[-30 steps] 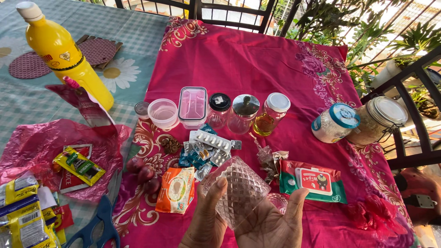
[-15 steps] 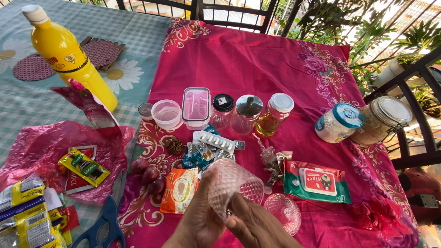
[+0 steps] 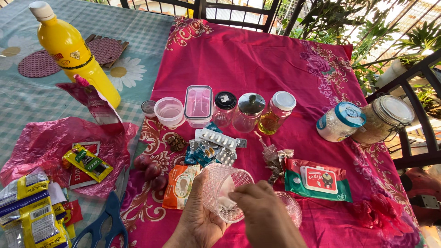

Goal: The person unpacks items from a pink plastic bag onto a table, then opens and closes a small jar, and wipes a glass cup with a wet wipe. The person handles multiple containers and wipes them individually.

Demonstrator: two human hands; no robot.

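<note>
My left hand grips a clear cut-glass bowl tilted with its mouth facing me, low in the middle of the view. My right hand reaches into the bowl's mouth, fingers bunched; whether they pinch something is unclear. The bowl's patterned glass lid lies on the pink cloth just right of my right hand, partly hidden by it. Blister packs of pills lie just beyond the bowl.
A row of containers and jars crosses the cloth, with two larger jars at the right. A wipes pack, orange pack, onions, yellow bottle, pink bag, sachets and blue scissors lie around.
The bowl was turned from bottom-up to mouth facing me. My right hand left its side and moved into the opening. The lid came into view on the cloth.
</note>
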